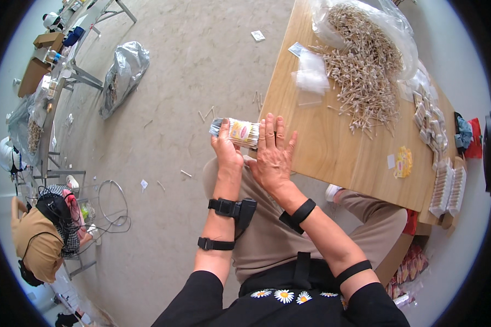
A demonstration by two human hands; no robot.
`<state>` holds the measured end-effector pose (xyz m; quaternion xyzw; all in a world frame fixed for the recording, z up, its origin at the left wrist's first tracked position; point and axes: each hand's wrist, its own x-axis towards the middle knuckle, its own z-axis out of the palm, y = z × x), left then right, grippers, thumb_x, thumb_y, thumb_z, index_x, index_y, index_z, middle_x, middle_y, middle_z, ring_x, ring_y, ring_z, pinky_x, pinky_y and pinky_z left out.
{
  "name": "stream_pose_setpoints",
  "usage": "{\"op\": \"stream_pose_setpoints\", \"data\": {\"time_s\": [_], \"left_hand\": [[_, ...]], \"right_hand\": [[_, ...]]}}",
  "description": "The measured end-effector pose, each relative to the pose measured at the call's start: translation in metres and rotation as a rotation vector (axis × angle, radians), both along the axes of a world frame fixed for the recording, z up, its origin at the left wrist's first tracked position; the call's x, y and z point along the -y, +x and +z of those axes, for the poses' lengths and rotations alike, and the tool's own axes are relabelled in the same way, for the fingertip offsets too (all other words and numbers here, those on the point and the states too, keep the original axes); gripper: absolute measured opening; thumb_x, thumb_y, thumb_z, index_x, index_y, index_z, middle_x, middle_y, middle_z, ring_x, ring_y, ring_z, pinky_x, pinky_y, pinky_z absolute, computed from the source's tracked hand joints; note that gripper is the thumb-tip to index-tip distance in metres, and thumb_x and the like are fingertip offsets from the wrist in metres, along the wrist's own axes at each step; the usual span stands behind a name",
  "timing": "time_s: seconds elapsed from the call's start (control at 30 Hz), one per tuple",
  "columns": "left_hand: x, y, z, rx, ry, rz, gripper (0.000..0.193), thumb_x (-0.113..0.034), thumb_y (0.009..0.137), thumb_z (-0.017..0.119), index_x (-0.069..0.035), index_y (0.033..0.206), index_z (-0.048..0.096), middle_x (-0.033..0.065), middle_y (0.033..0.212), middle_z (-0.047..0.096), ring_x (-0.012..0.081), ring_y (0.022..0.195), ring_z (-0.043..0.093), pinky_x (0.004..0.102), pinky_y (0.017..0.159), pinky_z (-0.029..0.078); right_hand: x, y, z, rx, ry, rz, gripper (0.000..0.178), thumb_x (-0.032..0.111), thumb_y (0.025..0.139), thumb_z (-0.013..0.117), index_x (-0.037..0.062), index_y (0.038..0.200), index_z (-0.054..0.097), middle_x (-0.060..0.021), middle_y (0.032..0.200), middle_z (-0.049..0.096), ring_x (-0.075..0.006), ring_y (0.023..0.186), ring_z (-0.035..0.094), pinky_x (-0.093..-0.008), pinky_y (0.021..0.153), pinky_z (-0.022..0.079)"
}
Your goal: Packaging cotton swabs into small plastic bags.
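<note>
Both hands meet at the near left corner of the wooden tabletop [333, 152], closed together on 1 clear packet of cotton swabs [240, 132]. The packet lies crosswise, tightly packed with pale sticks, and carries a yellow label with red on its front; its left end juts past the fingers. The left hand [226, 152] grips it from below with the thumb up its side, while the right hand [271, 152] lies flat, fingers spread, pressed against its right end. The packet is held over the tabletop's edge, above the lap. Farther back on the tabletop, loose swabs [365, 82] spill from a clear plastic bag [403, 38], and filled packets [447, 188] lie in rows at the right edge.
</note>
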<state>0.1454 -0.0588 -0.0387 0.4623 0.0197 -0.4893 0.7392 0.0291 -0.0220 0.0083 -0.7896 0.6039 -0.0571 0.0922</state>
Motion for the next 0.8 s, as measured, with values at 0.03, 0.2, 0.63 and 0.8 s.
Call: {"op": "stream_pose_setpoints", "data": {"time_s": [0.03,0.2,0.63,0.8], "left_hand": [[0.000,0.000,0.000,0.002,0.003,0.001,0.017,-0.016,0.093,0.070,-0.009,0.104,0.059,0.0012,0.094,0.064,0.0145,0.082,0.066,0.0321,0.068,0.058],[-0.002,-0.001,-0.001,0.020,0.000,0.028,0.018,-0.016,0.093,0.070,-0.007,0.104,0.059,0.0025,0.095,0.064,0.0151,0.084,0.066,0.0324,0.070,0.058],[0.000,-0.006,-0.002,0.096,-0.012,0.048,0.017,-0.017,0.094,0.068,-0.006,0.103,0.059,0.0024,0.092,0.064,0.0151,0.080,0.066,0.0324,0.068,0.058],[-0.001,0.002,-0.014,0.098,0.013,0.008,0.018,-0.018,0.093,0.070,-0.010,0.104,0.058,0.0019,0.095,0.065,0.0150,0.083,0.067,0.0316,0.069,0.059]], "right_hand": [[0.001,0.001,0.000,0.029,-0.020,0.017,0.111,0.045,0.068,0.082,0.0021,0.155,0.028,-0.0133,0.166,0.015,-0.0328,0.155,0.006,-0.0635,0.120,0.002],[0.003,0.000,-0.005,-0.006,-0.028,0.041,0.109,0.043,0.069,0.081,0.0019,0.155,0.028,-0.0135,0.166,0.015,-0.0333,0.155,0.007,-0.0638,0.120,0.002],[-0.007,0.013,-0.016,-0.063,-0.170,-0.060,0.109,0.040,0.070,0.080,-0.0028,0.154,0.026,-0.0166,0.165,0.014,-0.0336,0.155,0.006,-0.0629,0.120,0.000],[-0.005,-0.012,-0.002,0.089,-0.015,0.035,0.099,0.044,0.078,0.074,-0.0004,0.154,0.029,-0.0166,0.164,0.021,-0.0339,0.154,0.010,-0.0629,0.120,0.004]]}}
